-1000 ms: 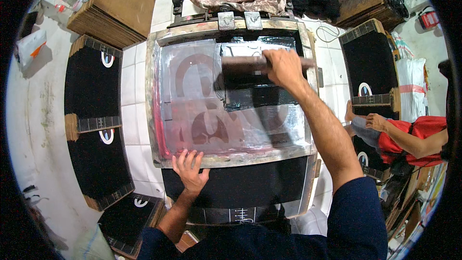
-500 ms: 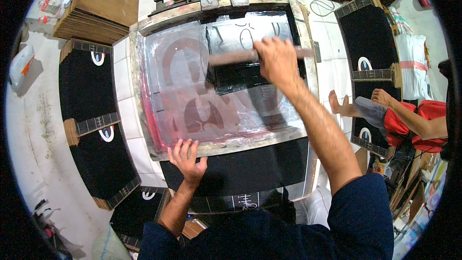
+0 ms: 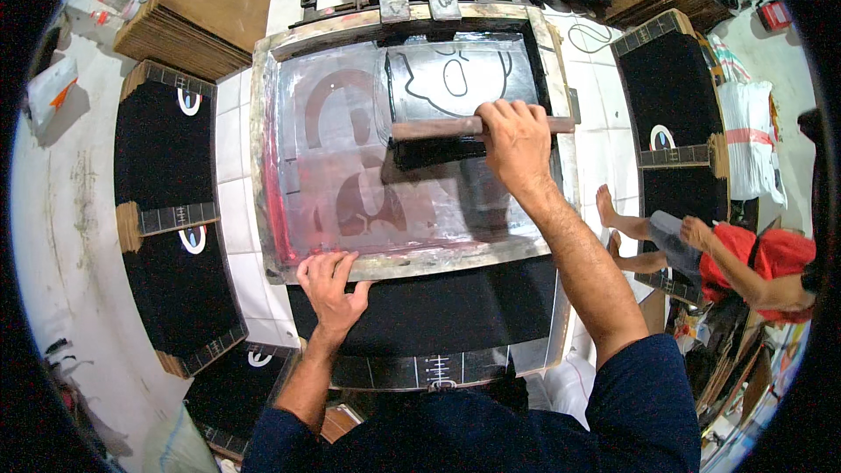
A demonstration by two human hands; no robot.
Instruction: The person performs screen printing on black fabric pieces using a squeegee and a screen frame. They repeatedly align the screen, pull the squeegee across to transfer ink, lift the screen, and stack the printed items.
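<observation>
A wooden-framed printing screen [image 3: 561, 236] lies over a black fabric panel [image 3: 438, 308] in front of me. My right hand [image 3: 519, 144] is closed around the brown wooden handle of a squeegee [image 3: 438, 128], which stands crosswise on the mesh. Black ink is pooled along its near side. Beyond it, a dark outline drawing [image 3: 455, 79] shows on a pale area. My left hand [image 3: 329, 289] grips the screen's near rim toward the left, fingers bent over the wood and thumb apart. The squeegee's blade is hidden by ink and handle.
Black printed panels lie on boards to the left [image 3: 166, 158] and right [image 3: 670, 96]. A stack of brown boards [image 3: 201, 4] stands far left. Metal clamps [image 3: 445, 5] hold the screen's far edge. Another person's hand [image 3: 698, 235] and bare legs are at right.
My right hand has drawn the squeegee toward me, and more of the outline drawing shows behind it. My left hand stays at the rim. The other person's legs and arm have shifted.
</observation>
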